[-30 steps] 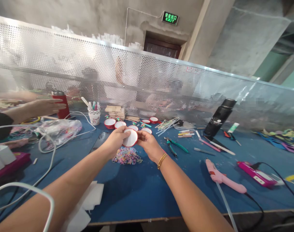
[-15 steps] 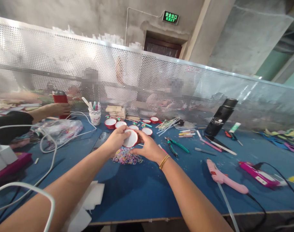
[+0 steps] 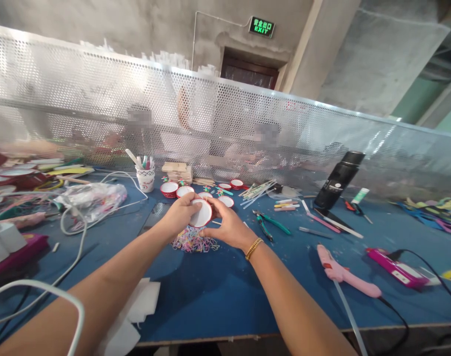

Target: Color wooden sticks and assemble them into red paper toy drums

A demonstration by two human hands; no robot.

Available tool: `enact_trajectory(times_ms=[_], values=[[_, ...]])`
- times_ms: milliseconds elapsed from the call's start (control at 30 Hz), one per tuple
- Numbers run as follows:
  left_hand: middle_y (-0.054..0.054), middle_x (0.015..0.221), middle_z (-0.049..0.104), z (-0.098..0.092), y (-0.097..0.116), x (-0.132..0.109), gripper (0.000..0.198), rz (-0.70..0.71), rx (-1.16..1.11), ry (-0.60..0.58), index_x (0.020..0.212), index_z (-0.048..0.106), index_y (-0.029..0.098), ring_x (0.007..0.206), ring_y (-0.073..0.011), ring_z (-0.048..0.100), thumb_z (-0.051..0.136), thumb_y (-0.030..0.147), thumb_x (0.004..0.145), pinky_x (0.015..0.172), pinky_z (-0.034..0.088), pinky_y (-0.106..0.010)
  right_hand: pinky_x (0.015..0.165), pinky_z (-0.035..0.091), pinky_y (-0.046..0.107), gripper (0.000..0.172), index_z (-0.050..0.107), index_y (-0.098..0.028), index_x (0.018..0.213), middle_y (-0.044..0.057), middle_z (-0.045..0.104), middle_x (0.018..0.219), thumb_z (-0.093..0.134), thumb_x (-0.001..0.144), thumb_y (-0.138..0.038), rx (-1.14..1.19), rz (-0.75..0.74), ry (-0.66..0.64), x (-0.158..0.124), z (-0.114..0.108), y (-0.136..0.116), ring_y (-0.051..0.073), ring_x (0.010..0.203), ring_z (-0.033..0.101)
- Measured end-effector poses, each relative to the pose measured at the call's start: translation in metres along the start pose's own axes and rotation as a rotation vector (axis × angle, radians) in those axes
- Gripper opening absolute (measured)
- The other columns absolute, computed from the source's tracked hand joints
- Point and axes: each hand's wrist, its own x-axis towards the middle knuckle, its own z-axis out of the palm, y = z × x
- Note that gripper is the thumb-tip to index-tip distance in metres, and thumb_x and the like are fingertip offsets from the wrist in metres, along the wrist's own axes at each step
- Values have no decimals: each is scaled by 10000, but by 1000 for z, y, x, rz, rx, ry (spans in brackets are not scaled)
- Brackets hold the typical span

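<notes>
Between my two hands I hold a small white bowl with a red rim (image 3: 202, 213), its white inside tilted toward me. My left hand (image 3: 181, 212) grips its left edge, thumb over the rim. On the right side my right hand (image 3: 227, 225) curls round the edge, the thumb held apart below. Under the bowl lies a heap of thin multicoloured strands (image 3: 195, 242) on the blue table. Just beyond my hands stand several like bowls, among them a red one with a white inside (image 3: 169, 189) and a white-lined one (image 3: 225, 201); small green-and-red ornaments are beside some.
Right of my hands lie green-handled pliers (image 3: 271, 225), a pink glue gun (image 3: 347, 277), a black bottle (image 3: 338, 183) and a magenta power strip (image 3: 397, 267). On the left are a white cable (image 3: 85, 217), a plastic bag (image 3: 99, 200) and a paper cup of pens (image 3: 145, 180). A perforated screen (image 3: 210, 118) stands behind.
Another person's hand and the red bottle it held at the left have left the view. My hands and the bowl have hardly moved.
</notes>
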Motion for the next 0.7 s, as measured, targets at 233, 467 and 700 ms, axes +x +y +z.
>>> enact_trajectory(times_ms=[233,467,700], values=[[46,576,541,3,2,-1,178,-10,16,1,778,560,183,506,-117,461,656,289,672,500,331,-224,1095,414,494,863,431,-271,1410,103,507,1431,838,649,-248,-52,2,1,-1,1,-2,283,1267,532],[42,550,536,4,2,-2,172,-18,56,-7,758,549,183,493,-120,452,645,296,669,482,325,-224,1028,472,442,853,434,-227,1390,115,566,1338,839,640,-232,-42,-1,27,-1,1,-5,260,1177,584],[30,570,552,2,0,0,169,-30,82,7,756,548,183,515,-130,471,637,296,669,492,341,-231,984,506,438,895,410,-228,1410,114,587,1273,857,635,-263,-13,-9,38,-1,1,-4,240,1095,617]])
